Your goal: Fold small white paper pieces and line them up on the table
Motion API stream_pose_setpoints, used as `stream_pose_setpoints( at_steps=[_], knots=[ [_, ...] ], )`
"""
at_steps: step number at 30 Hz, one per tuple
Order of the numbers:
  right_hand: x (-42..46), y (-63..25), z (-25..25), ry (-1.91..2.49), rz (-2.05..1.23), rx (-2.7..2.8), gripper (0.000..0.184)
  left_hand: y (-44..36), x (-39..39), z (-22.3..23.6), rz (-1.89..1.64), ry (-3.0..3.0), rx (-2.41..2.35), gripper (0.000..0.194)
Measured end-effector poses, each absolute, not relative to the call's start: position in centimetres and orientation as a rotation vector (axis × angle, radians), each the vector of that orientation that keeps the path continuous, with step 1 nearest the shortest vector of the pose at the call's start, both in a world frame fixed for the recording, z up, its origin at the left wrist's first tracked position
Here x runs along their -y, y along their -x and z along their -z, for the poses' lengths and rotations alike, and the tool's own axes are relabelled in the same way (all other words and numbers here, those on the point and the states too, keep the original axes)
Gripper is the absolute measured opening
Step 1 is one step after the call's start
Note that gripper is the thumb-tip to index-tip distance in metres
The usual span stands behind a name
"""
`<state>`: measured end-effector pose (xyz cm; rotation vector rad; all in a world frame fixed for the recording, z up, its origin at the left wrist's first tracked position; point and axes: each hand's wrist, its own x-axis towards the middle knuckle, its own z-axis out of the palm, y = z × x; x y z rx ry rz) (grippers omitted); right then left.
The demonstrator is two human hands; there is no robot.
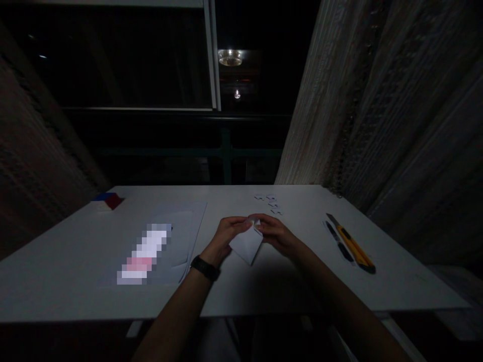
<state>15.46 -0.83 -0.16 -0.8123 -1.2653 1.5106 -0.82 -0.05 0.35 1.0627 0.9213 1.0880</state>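
A white sheet of paper folded to a pointed shape (247, 246) is held between both hands above the white table. My left hand (231, 230), with a dark band on its wrist, grips the paper's left side, thumb on top. My right hand (277, 234) pinches its upper right part, where a small folded flap shows near the fingertips. One corner of the paper points down toward me. Fingers beneath the paper are hidden.
Left on the table (68, 271) lie paper sheets (188, 226) with a pixelated bright rectangle (143, 256). A cube (107, 201) sits far left. Small dark-marked pieces (272, 205) lie beyond my hands. At right are a yellow cutter (354, 246), blade exposed, and a black pen-like tool (339, 244).
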Motion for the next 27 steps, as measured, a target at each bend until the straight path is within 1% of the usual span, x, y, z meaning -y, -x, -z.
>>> stream_pose_setpoints(
  at_steps=[4, 12, 17, 20, 24, 27],
  knots=[
    [0.6, -15.6, 0.4, 0.790, -1.624, 1.278, 0.036, 0.9, -0.1, -0.1, -1.087, -1.067, -0.902, 0.033],
    [0.1, -16.0, 1.0, 0.756, -1.649, 1.208, 0.032, 1.1, -0.5, 0.6, -1.016, -1.029, -0.755, 0.035],
    [0.0, -16.1, 1.1, 0.783, -1.638, 1.165, 0.018, 1.2, -0.5, 0.4, -1.011, -1.022, -0.794, 0.031],
    [-0.2, -16.1, 1.2, 0.813, -1.573, 1.189, 0.014, 1.2, -0.4, 0.2, -1.007, -1.043, -0.817, 0.029],
    [-0.3, -16.0, 1.2, 0.862, -1.500, 1.203, 0.019, 1.1, -0.3, 0.2, -1.026, -1.056, -0.781, 0.029],
    [-0.2, -15.9, 1.1, 0.845, -1.539, 1.208, 0.023, 1.1, -0.3, 0.2, -1.052, -1.050, -0.811, 0.033]
  ],
)
